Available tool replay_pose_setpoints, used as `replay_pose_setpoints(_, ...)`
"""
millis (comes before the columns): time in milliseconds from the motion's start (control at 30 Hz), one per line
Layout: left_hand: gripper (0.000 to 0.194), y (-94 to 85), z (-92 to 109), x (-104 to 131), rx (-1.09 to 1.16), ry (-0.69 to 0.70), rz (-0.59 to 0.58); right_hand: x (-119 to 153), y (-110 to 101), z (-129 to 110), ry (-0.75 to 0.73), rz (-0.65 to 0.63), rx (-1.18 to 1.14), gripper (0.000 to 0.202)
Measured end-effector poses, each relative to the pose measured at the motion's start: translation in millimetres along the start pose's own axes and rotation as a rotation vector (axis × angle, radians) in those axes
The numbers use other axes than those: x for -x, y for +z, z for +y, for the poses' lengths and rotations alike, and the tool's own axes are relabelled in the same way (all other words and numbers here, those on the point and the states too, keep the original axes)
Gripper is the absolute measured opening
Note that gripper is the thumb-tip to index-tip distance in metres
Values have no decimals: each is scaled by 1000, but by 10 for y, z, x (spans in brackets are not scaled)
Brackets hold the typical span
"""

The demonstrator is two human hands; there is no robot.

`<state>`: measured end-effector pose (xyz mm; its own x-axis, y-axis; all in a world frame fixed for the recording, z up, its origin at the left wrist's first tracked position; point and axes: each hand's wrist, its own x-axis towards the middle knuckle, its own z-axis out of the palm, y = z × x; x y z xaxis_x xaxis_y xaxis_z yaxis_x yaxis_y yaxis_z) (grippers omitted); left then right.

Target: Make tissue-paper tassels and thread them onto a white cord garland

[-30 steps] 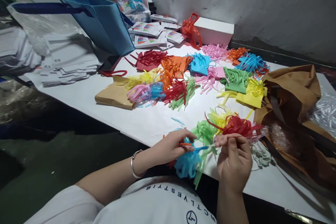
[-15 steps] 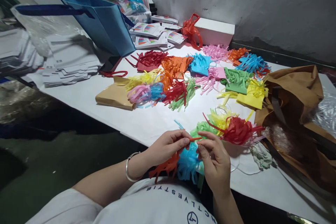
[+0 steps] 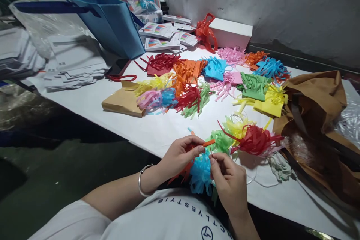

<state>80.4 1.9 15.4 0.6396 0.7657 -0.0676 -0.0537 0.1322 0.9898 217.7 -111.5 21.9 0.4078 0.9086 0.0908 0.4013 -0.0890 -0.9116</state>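
My left hand [image 3: 180, 157] is closed, thumb and forefinger pinching a narrow orange paper strip [image 3: 208, 143] whose tip points right. More orange fringe hangs beneath that hand. Just right of it, my right hand [image 3: 230, 174] pinches a thin dark strand [image 3: 211, 150] that runs up to the strip; its exact kind is too small to tell. Below and between the hands hangs a light-blue fringed tassel [image 3: 201, 176]. Beyond my fingers lie a green tassel [image 3: 221, 140], a yellow tassel [image 3: 237, 127] and a red tassel [image 3: 255, 139], apparently on one white string [image 3: 264, 185].
Several coloured fringe bundles, among them a red one [image 3: 163, 63], spread over the white table [image 3: 120, 123]. A folded brown paper piece [image 3: 122, 101] lies left. Behind stand a blue bag [image 3: 112, 26], white paper stacks [image 3: 75, 58] and flat boxes [image 3: 161, 43]. A brown bag [image 3: 315, 101] is right.
The orange strip has tilted upward and shows more of its length. My right hand has lowered slightly and its fingers have closed into a pinch on the thin strand.
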Motion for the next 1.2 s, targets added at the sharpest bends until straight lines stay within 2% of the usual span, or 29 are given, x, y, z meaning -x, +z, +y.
replay_pose_setpoints(100, 18, -8, 1, 7, -93, 70, 24, -3, -14, -4, 29, -19, 4, 22)
replay_pose_setpoints(200, 15, -10, -5, 21, -183, 147, -1, -9, -12, 7, 65, -66, -65, 23)
replay_pose_setpoints(267, 14, -13, -17, 32, -257, 224, -38, -12, -3, 20, 121, -79, -157, 25)
replay_pose_setpoints(367, 13, -30, -31, 40, -365, 359, -91, -17, 14, 22, 243, -24, -339, 25)
replay_pose_setpoints(433, 14, -46, -32, 38, -427, 443, -118, -24, 23, 7, 304, 16, -469, 35)
replay_pose_setpoints(500, 14, -62, -29, 35, -477, 523, -138, -33, 31, -4, 320, -11, -572, 44)
replay_pose_setpoints(567, 14, -71, -29, 34, -523, 587, -154, -39, 40, 2, 303, -75, -601, 38)
replay_pose_setpoints(633, 16, -73, -34, 37, -559, 628, -176, -47, 53, 28, 252, -76, -523, 27)
replay_pose_setpoints(767, 22, -68, -37, 38, -581, 634, -219, -95, 36, 73, 18, 151, -273, 13)
replay_pose_setpoints(833, 20, -70, -20, 27, -608, 610, -230, -145, -41, 57, -57, 270, -396, 11)
replay_pose_setpoints(933, 19, -61, 62, -6, -731, 537, -282, -233, -236, -41, -119, 343, -786, 10)
replay_pose_setpoints(1033, 22, 45, 209, -40, -889, 492, -293, -317, -399, -214, -165, 310, -925, 7)
replay_pose_setpoints(1133, 49, 311, 279, -83, -944, 532, -327, -388, -483, -392, -151, 219, -884, 8)
replay_pose_setpoints(1167, 49, 421, 255, -114, -951, 557, -360, -399, -524, -436, -146, 189, -852, 10)
replay_pose_setpoints(1200, 40, 529, 205, -162, -963, 585, -393, -398, -588, -468, -153, 172, -815, 12)
